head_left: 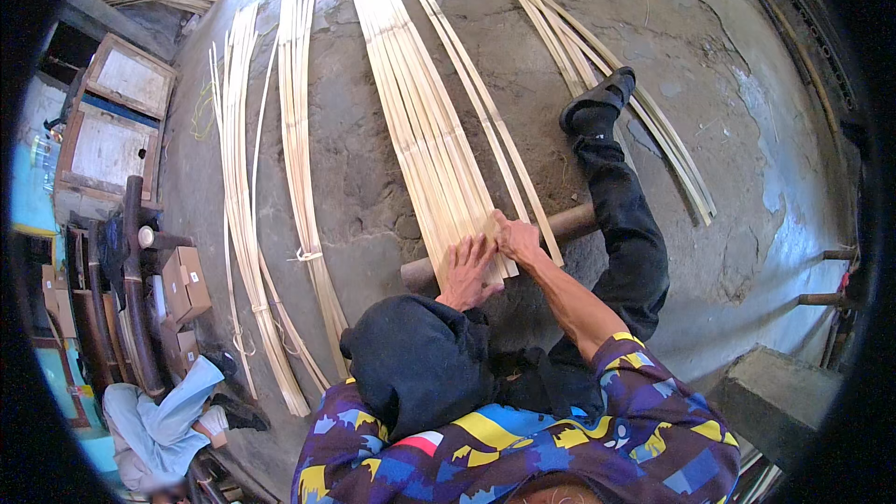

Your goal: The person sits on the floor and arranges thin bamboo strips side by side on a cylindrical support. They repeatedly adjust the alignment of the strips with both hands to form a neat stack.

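A row of pale split bamboo strips (425, 145) lies side by side on the floor, running away from me. Their near ends rest across a round pole (573, 222). My left hand (469, 273) lies flat over those near ends, its fingers spread. Just to the right and slightly farther off, my right hand (518, 239) has its fingers curled at the row's right edge, closed on a bamboo strip there; its fingertips are partly hidden. Two loose strips (553, 245) lie apart from the row, right of this hand.
Two bamboo bundles (297, 131) lie on my left, one tied near its lower part. More strips (672, 163) cross beneath my sandalled right foot (605, 101). Another person's legs (159, 415), cardboard boxes (187, 285) and a cabinet (112, 145) line the left. A concrete block (779, 397) stands at lower right.
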Available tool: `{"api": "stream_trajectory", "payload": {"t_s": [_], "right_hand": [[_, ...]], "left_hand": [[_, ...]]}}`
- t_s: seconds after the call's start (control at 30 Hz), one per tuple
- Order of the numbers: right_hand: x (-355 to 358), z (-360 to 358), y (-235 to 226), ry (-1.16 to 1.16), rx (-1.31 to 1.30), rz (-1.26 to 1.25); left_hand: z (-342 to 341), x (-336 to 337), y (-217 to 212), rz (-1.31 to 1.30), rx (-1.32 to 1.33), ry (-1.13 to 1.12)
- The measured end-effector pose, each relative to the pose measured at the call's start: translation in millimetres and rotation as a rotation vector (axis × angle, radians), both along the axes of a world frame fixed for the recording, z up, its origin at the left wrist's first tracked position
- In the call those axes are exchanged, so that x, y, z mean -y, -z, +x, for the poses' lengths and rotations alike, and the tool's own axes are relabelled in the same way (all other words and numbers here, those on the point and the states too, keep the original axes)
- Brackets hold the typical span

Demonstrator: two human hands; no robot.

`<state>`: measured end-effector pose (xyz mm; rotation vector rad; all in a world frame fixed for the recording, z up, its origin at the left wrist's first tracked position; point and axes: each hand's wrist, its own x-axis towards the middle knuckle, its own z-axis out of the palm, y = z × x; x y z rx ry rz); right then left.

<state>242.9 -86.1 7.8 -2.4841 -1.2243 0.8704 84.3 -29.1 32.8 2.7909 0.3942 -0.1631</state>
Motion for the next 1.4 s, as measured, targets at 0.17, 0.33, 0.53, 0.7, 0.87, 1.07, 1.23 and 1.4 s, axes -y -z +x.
{"api": "stream_trajectory", "payload": {"t_s": [0.17,0.33,0.53,0.7,0.87,1.07,1.23,1.4], "right_hand": [[6,-5,4,0.148,-0.042,-0.001],[17,-13,9,0.209,-0.018,0.201],[11,-12,3,0.031,0.057,0.15],[1,-5,2,-0.082,0.012,0.038],[-9,3,1,-0.135,-0.037,0.009],[0,-3,2,-0.056,-0.027,0.095],[1,-1,18,-0.032,-0.036,0.151],[9,9,21,0.137,0.102,0.324]], "left_hand": [[1,-2,0,0.008,-0.021,0.01],[-1,-1,9,0.023,0.015,0.004],[-2,1,14,-0.02,0.035,-0.031],[-1,3,12,0.002,0.01,-0.024],[-2,2,7,-0.028,0.023,-0.024],[1,-2,8,-0.03,0.01,0.008],[2,-4,9,-0.021,0.051,0.043],[4,-3,7,-0.051,0.015,0.071]]}}
